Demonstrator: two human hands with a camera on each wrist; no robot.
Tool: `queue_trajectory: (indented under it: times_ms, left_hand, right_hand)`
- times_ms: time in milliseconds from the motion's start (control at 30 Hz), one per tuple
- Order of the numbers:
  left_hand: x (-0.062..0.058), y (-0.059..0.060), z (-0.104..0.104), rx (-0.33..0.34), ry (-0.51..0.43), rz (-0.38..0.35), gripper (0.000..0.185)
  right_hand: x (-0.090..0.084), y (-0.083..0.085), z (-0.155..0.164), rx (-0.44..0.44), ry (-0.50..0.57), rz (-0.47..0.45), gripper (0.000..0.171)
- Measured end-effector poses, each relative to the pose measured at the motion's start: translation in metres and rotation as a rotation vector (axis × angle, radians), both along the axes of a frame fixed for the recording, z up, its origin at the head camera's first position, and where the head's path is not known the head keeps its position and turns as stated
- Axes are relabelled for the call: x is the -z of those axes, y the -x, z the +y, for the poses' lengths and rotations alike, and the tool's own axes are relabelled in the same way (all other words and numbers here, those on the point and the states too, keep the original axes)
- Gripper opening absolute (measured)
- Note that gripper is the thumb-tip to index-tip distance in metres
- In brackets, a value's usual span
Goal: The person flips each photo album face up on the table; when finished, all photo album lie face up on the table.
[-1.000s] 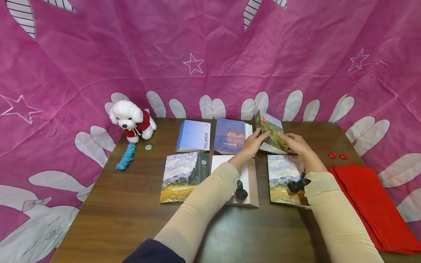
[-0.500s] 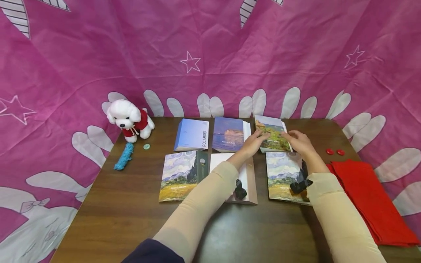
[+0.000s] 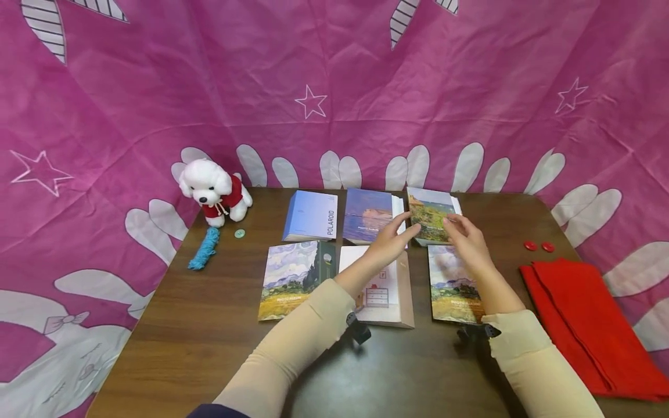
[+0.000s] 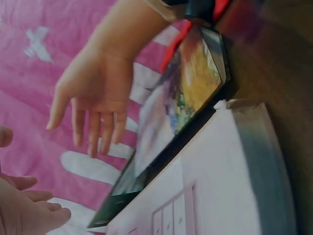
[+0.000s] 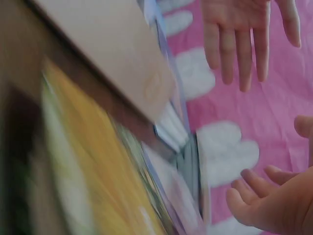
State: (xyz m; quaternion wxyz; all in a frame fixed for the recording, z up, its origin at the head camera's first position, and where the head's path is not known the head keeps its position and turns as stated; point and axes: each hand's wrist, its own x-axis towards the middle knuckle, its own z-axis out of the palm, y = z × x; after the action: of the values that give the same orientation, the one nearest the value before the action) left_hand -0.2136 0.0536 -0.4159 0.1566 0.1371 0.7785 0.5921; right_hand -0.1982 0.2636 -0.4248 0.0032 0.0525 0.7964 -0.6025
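I can't tell home from studio here. Pink rabbit-print cloth (image 3: 360,69) hangs beyond my hands (image 3: 385,242) and wooden counter (image 3: 397,371).

- White plush dog (image 3: 215,192) in red clothing, upright at the far left of the brown bench (image 3: 177,337)
- Blue yarn bundle (image 3: 204,248) just before it
- Pale green disc (image 3: 239,233) beside the yarn
- Two red discs (image 3: 530,246), right
- Red folded cloth (image 3: 593,325) nearer
- Pink printed backdrop (image 3: 355,64) behind
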Motion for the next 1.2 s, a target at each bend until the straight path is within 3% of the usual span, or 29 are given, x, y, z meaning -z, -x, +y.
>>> queue_trajectory:
  times_ms: [267,533,800,900,1100,1200]
  left_hand:
    - [0.003,-0.02,-0.049,-0.052,0.088,0.132,0.06]
    - [0.012,-0.041,-0.088,-0.06,0.139,0.207,0.065]
    - [0.026,-0.056,-0.115,-0.129,0.03,0.244,0.059]
    - [0.03,-0.06,-0.125,-0.166,-0.026,0.228,0.056]
    - [0.042,-0.068,-0.152,-0.174,-0.124,0.16,0.058]
    - [0.047,-0.071,-0.163,-0.2,-0.123,0.156,0.058]
  right_hand:
    - [0.006,-0.029,-0.047,-0.001,0.219,0.025,0.06]
    - [0.012,-0.044,-0.09,-0.049,0.285,0.046,0.053]
    - [0.022,-0.057,-0.13,-0.014,0.4,0.096,0.054]
    - [0.025,-0.061,-0.146,-0.024,0.404,0.114,0.054]
    - [0.035,-0.065,-0.179,-0.074,0.402,0.096,0.056]
    - [0.039,-0.067,-0.197,-0.103,0.431,0.08,0.058]
